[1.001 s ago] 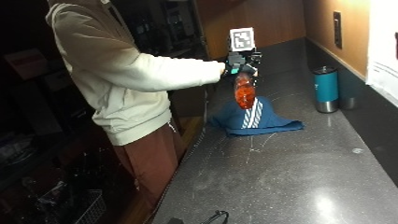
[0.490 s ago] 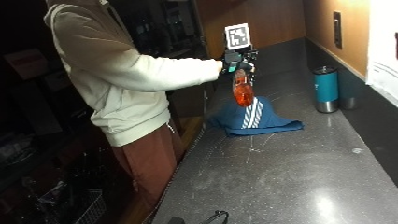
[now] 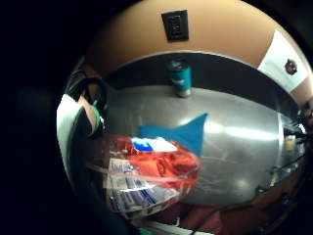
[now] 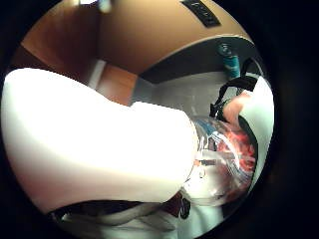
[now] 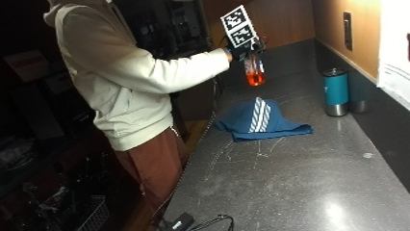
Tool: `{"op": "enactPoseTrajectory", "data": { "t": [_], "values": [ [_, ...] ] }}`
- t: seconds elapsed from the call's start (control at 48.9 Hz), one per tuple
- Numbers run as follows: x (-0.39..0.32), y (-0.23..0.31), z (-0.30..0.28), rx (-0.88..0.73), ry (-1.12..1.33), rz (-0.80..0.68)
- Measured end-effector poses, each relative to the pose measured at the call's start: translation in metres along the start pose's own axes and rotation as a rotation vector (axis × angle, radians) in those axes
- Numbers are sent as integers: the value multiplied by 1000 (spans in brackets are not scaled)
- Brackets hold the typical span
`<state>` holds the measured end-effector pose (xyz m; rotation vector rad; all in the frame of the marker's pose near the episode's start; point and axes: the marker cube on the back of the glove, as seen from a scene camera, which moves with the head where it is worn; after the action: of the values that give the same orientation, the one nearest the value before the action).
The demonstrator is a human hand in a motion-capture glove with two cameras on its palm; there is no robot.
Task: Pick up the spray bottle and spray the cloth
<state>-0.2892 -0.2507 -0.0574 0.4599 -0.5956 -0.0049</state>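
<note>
A person in a cream hoodie [image 5: 121, 72] stands at the table [image 5: 307, 183], the gloved right hand [image 5: 242, 48] curled round a spray bottle [image 5: 254, 71] of orange liquid, held up in the air above a blue striped cloth [image 5: 259, 120]. A teal tumbler [image 5: 336, 91] stands near the wall.

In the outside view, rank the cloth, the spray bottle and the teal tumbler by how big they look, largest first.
1. Cloth, clearly largest.
2. Tumbler.
3. Spray bottle, held above the cloth by the right hand, which covers its top; the tumbler-bottle order is therefore unsure.
</note>
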Motion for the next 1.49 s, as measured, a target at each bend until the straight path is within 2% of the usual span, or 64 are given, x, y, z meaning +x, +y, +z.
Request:
{"op": "enactPoseTrajectory", "data": {
  "t": [0.204, 0.368, 0.429, 0.552, 0.736, 0.858, 0.94, 1.022, 1.083, 1.124, 1.206, 1.369, 1.451, 1.492],
  "values": [
    [-33, -15, 35, 114, -330, 97],
    [-64, -13, 69, 86, -633, 78],
    [-65, -18, 97, 123, -612, 80],
    [-84, 1, 139, -8, -704, 21],
    [-98, 20, 223, -165, -670, -18],
    [-98, 6, 265, -50, -638, 10],
    [-99, 20, 289, -131, -614, -29],
    [-103, 9, 313, -47, -620, 0],
    [-115, 17, 319, -100, -720, -2],
    [-119, 14, 323, -75, -753, 8],
    [-108, 7, 344, -21, -643, 25],
    [-118, 16, 360, -111, -663, -17],
    [-119, -4, 372, 6, -649, 30],
    [-109, 0, 377, -28, -587, 19]
  ]
}}
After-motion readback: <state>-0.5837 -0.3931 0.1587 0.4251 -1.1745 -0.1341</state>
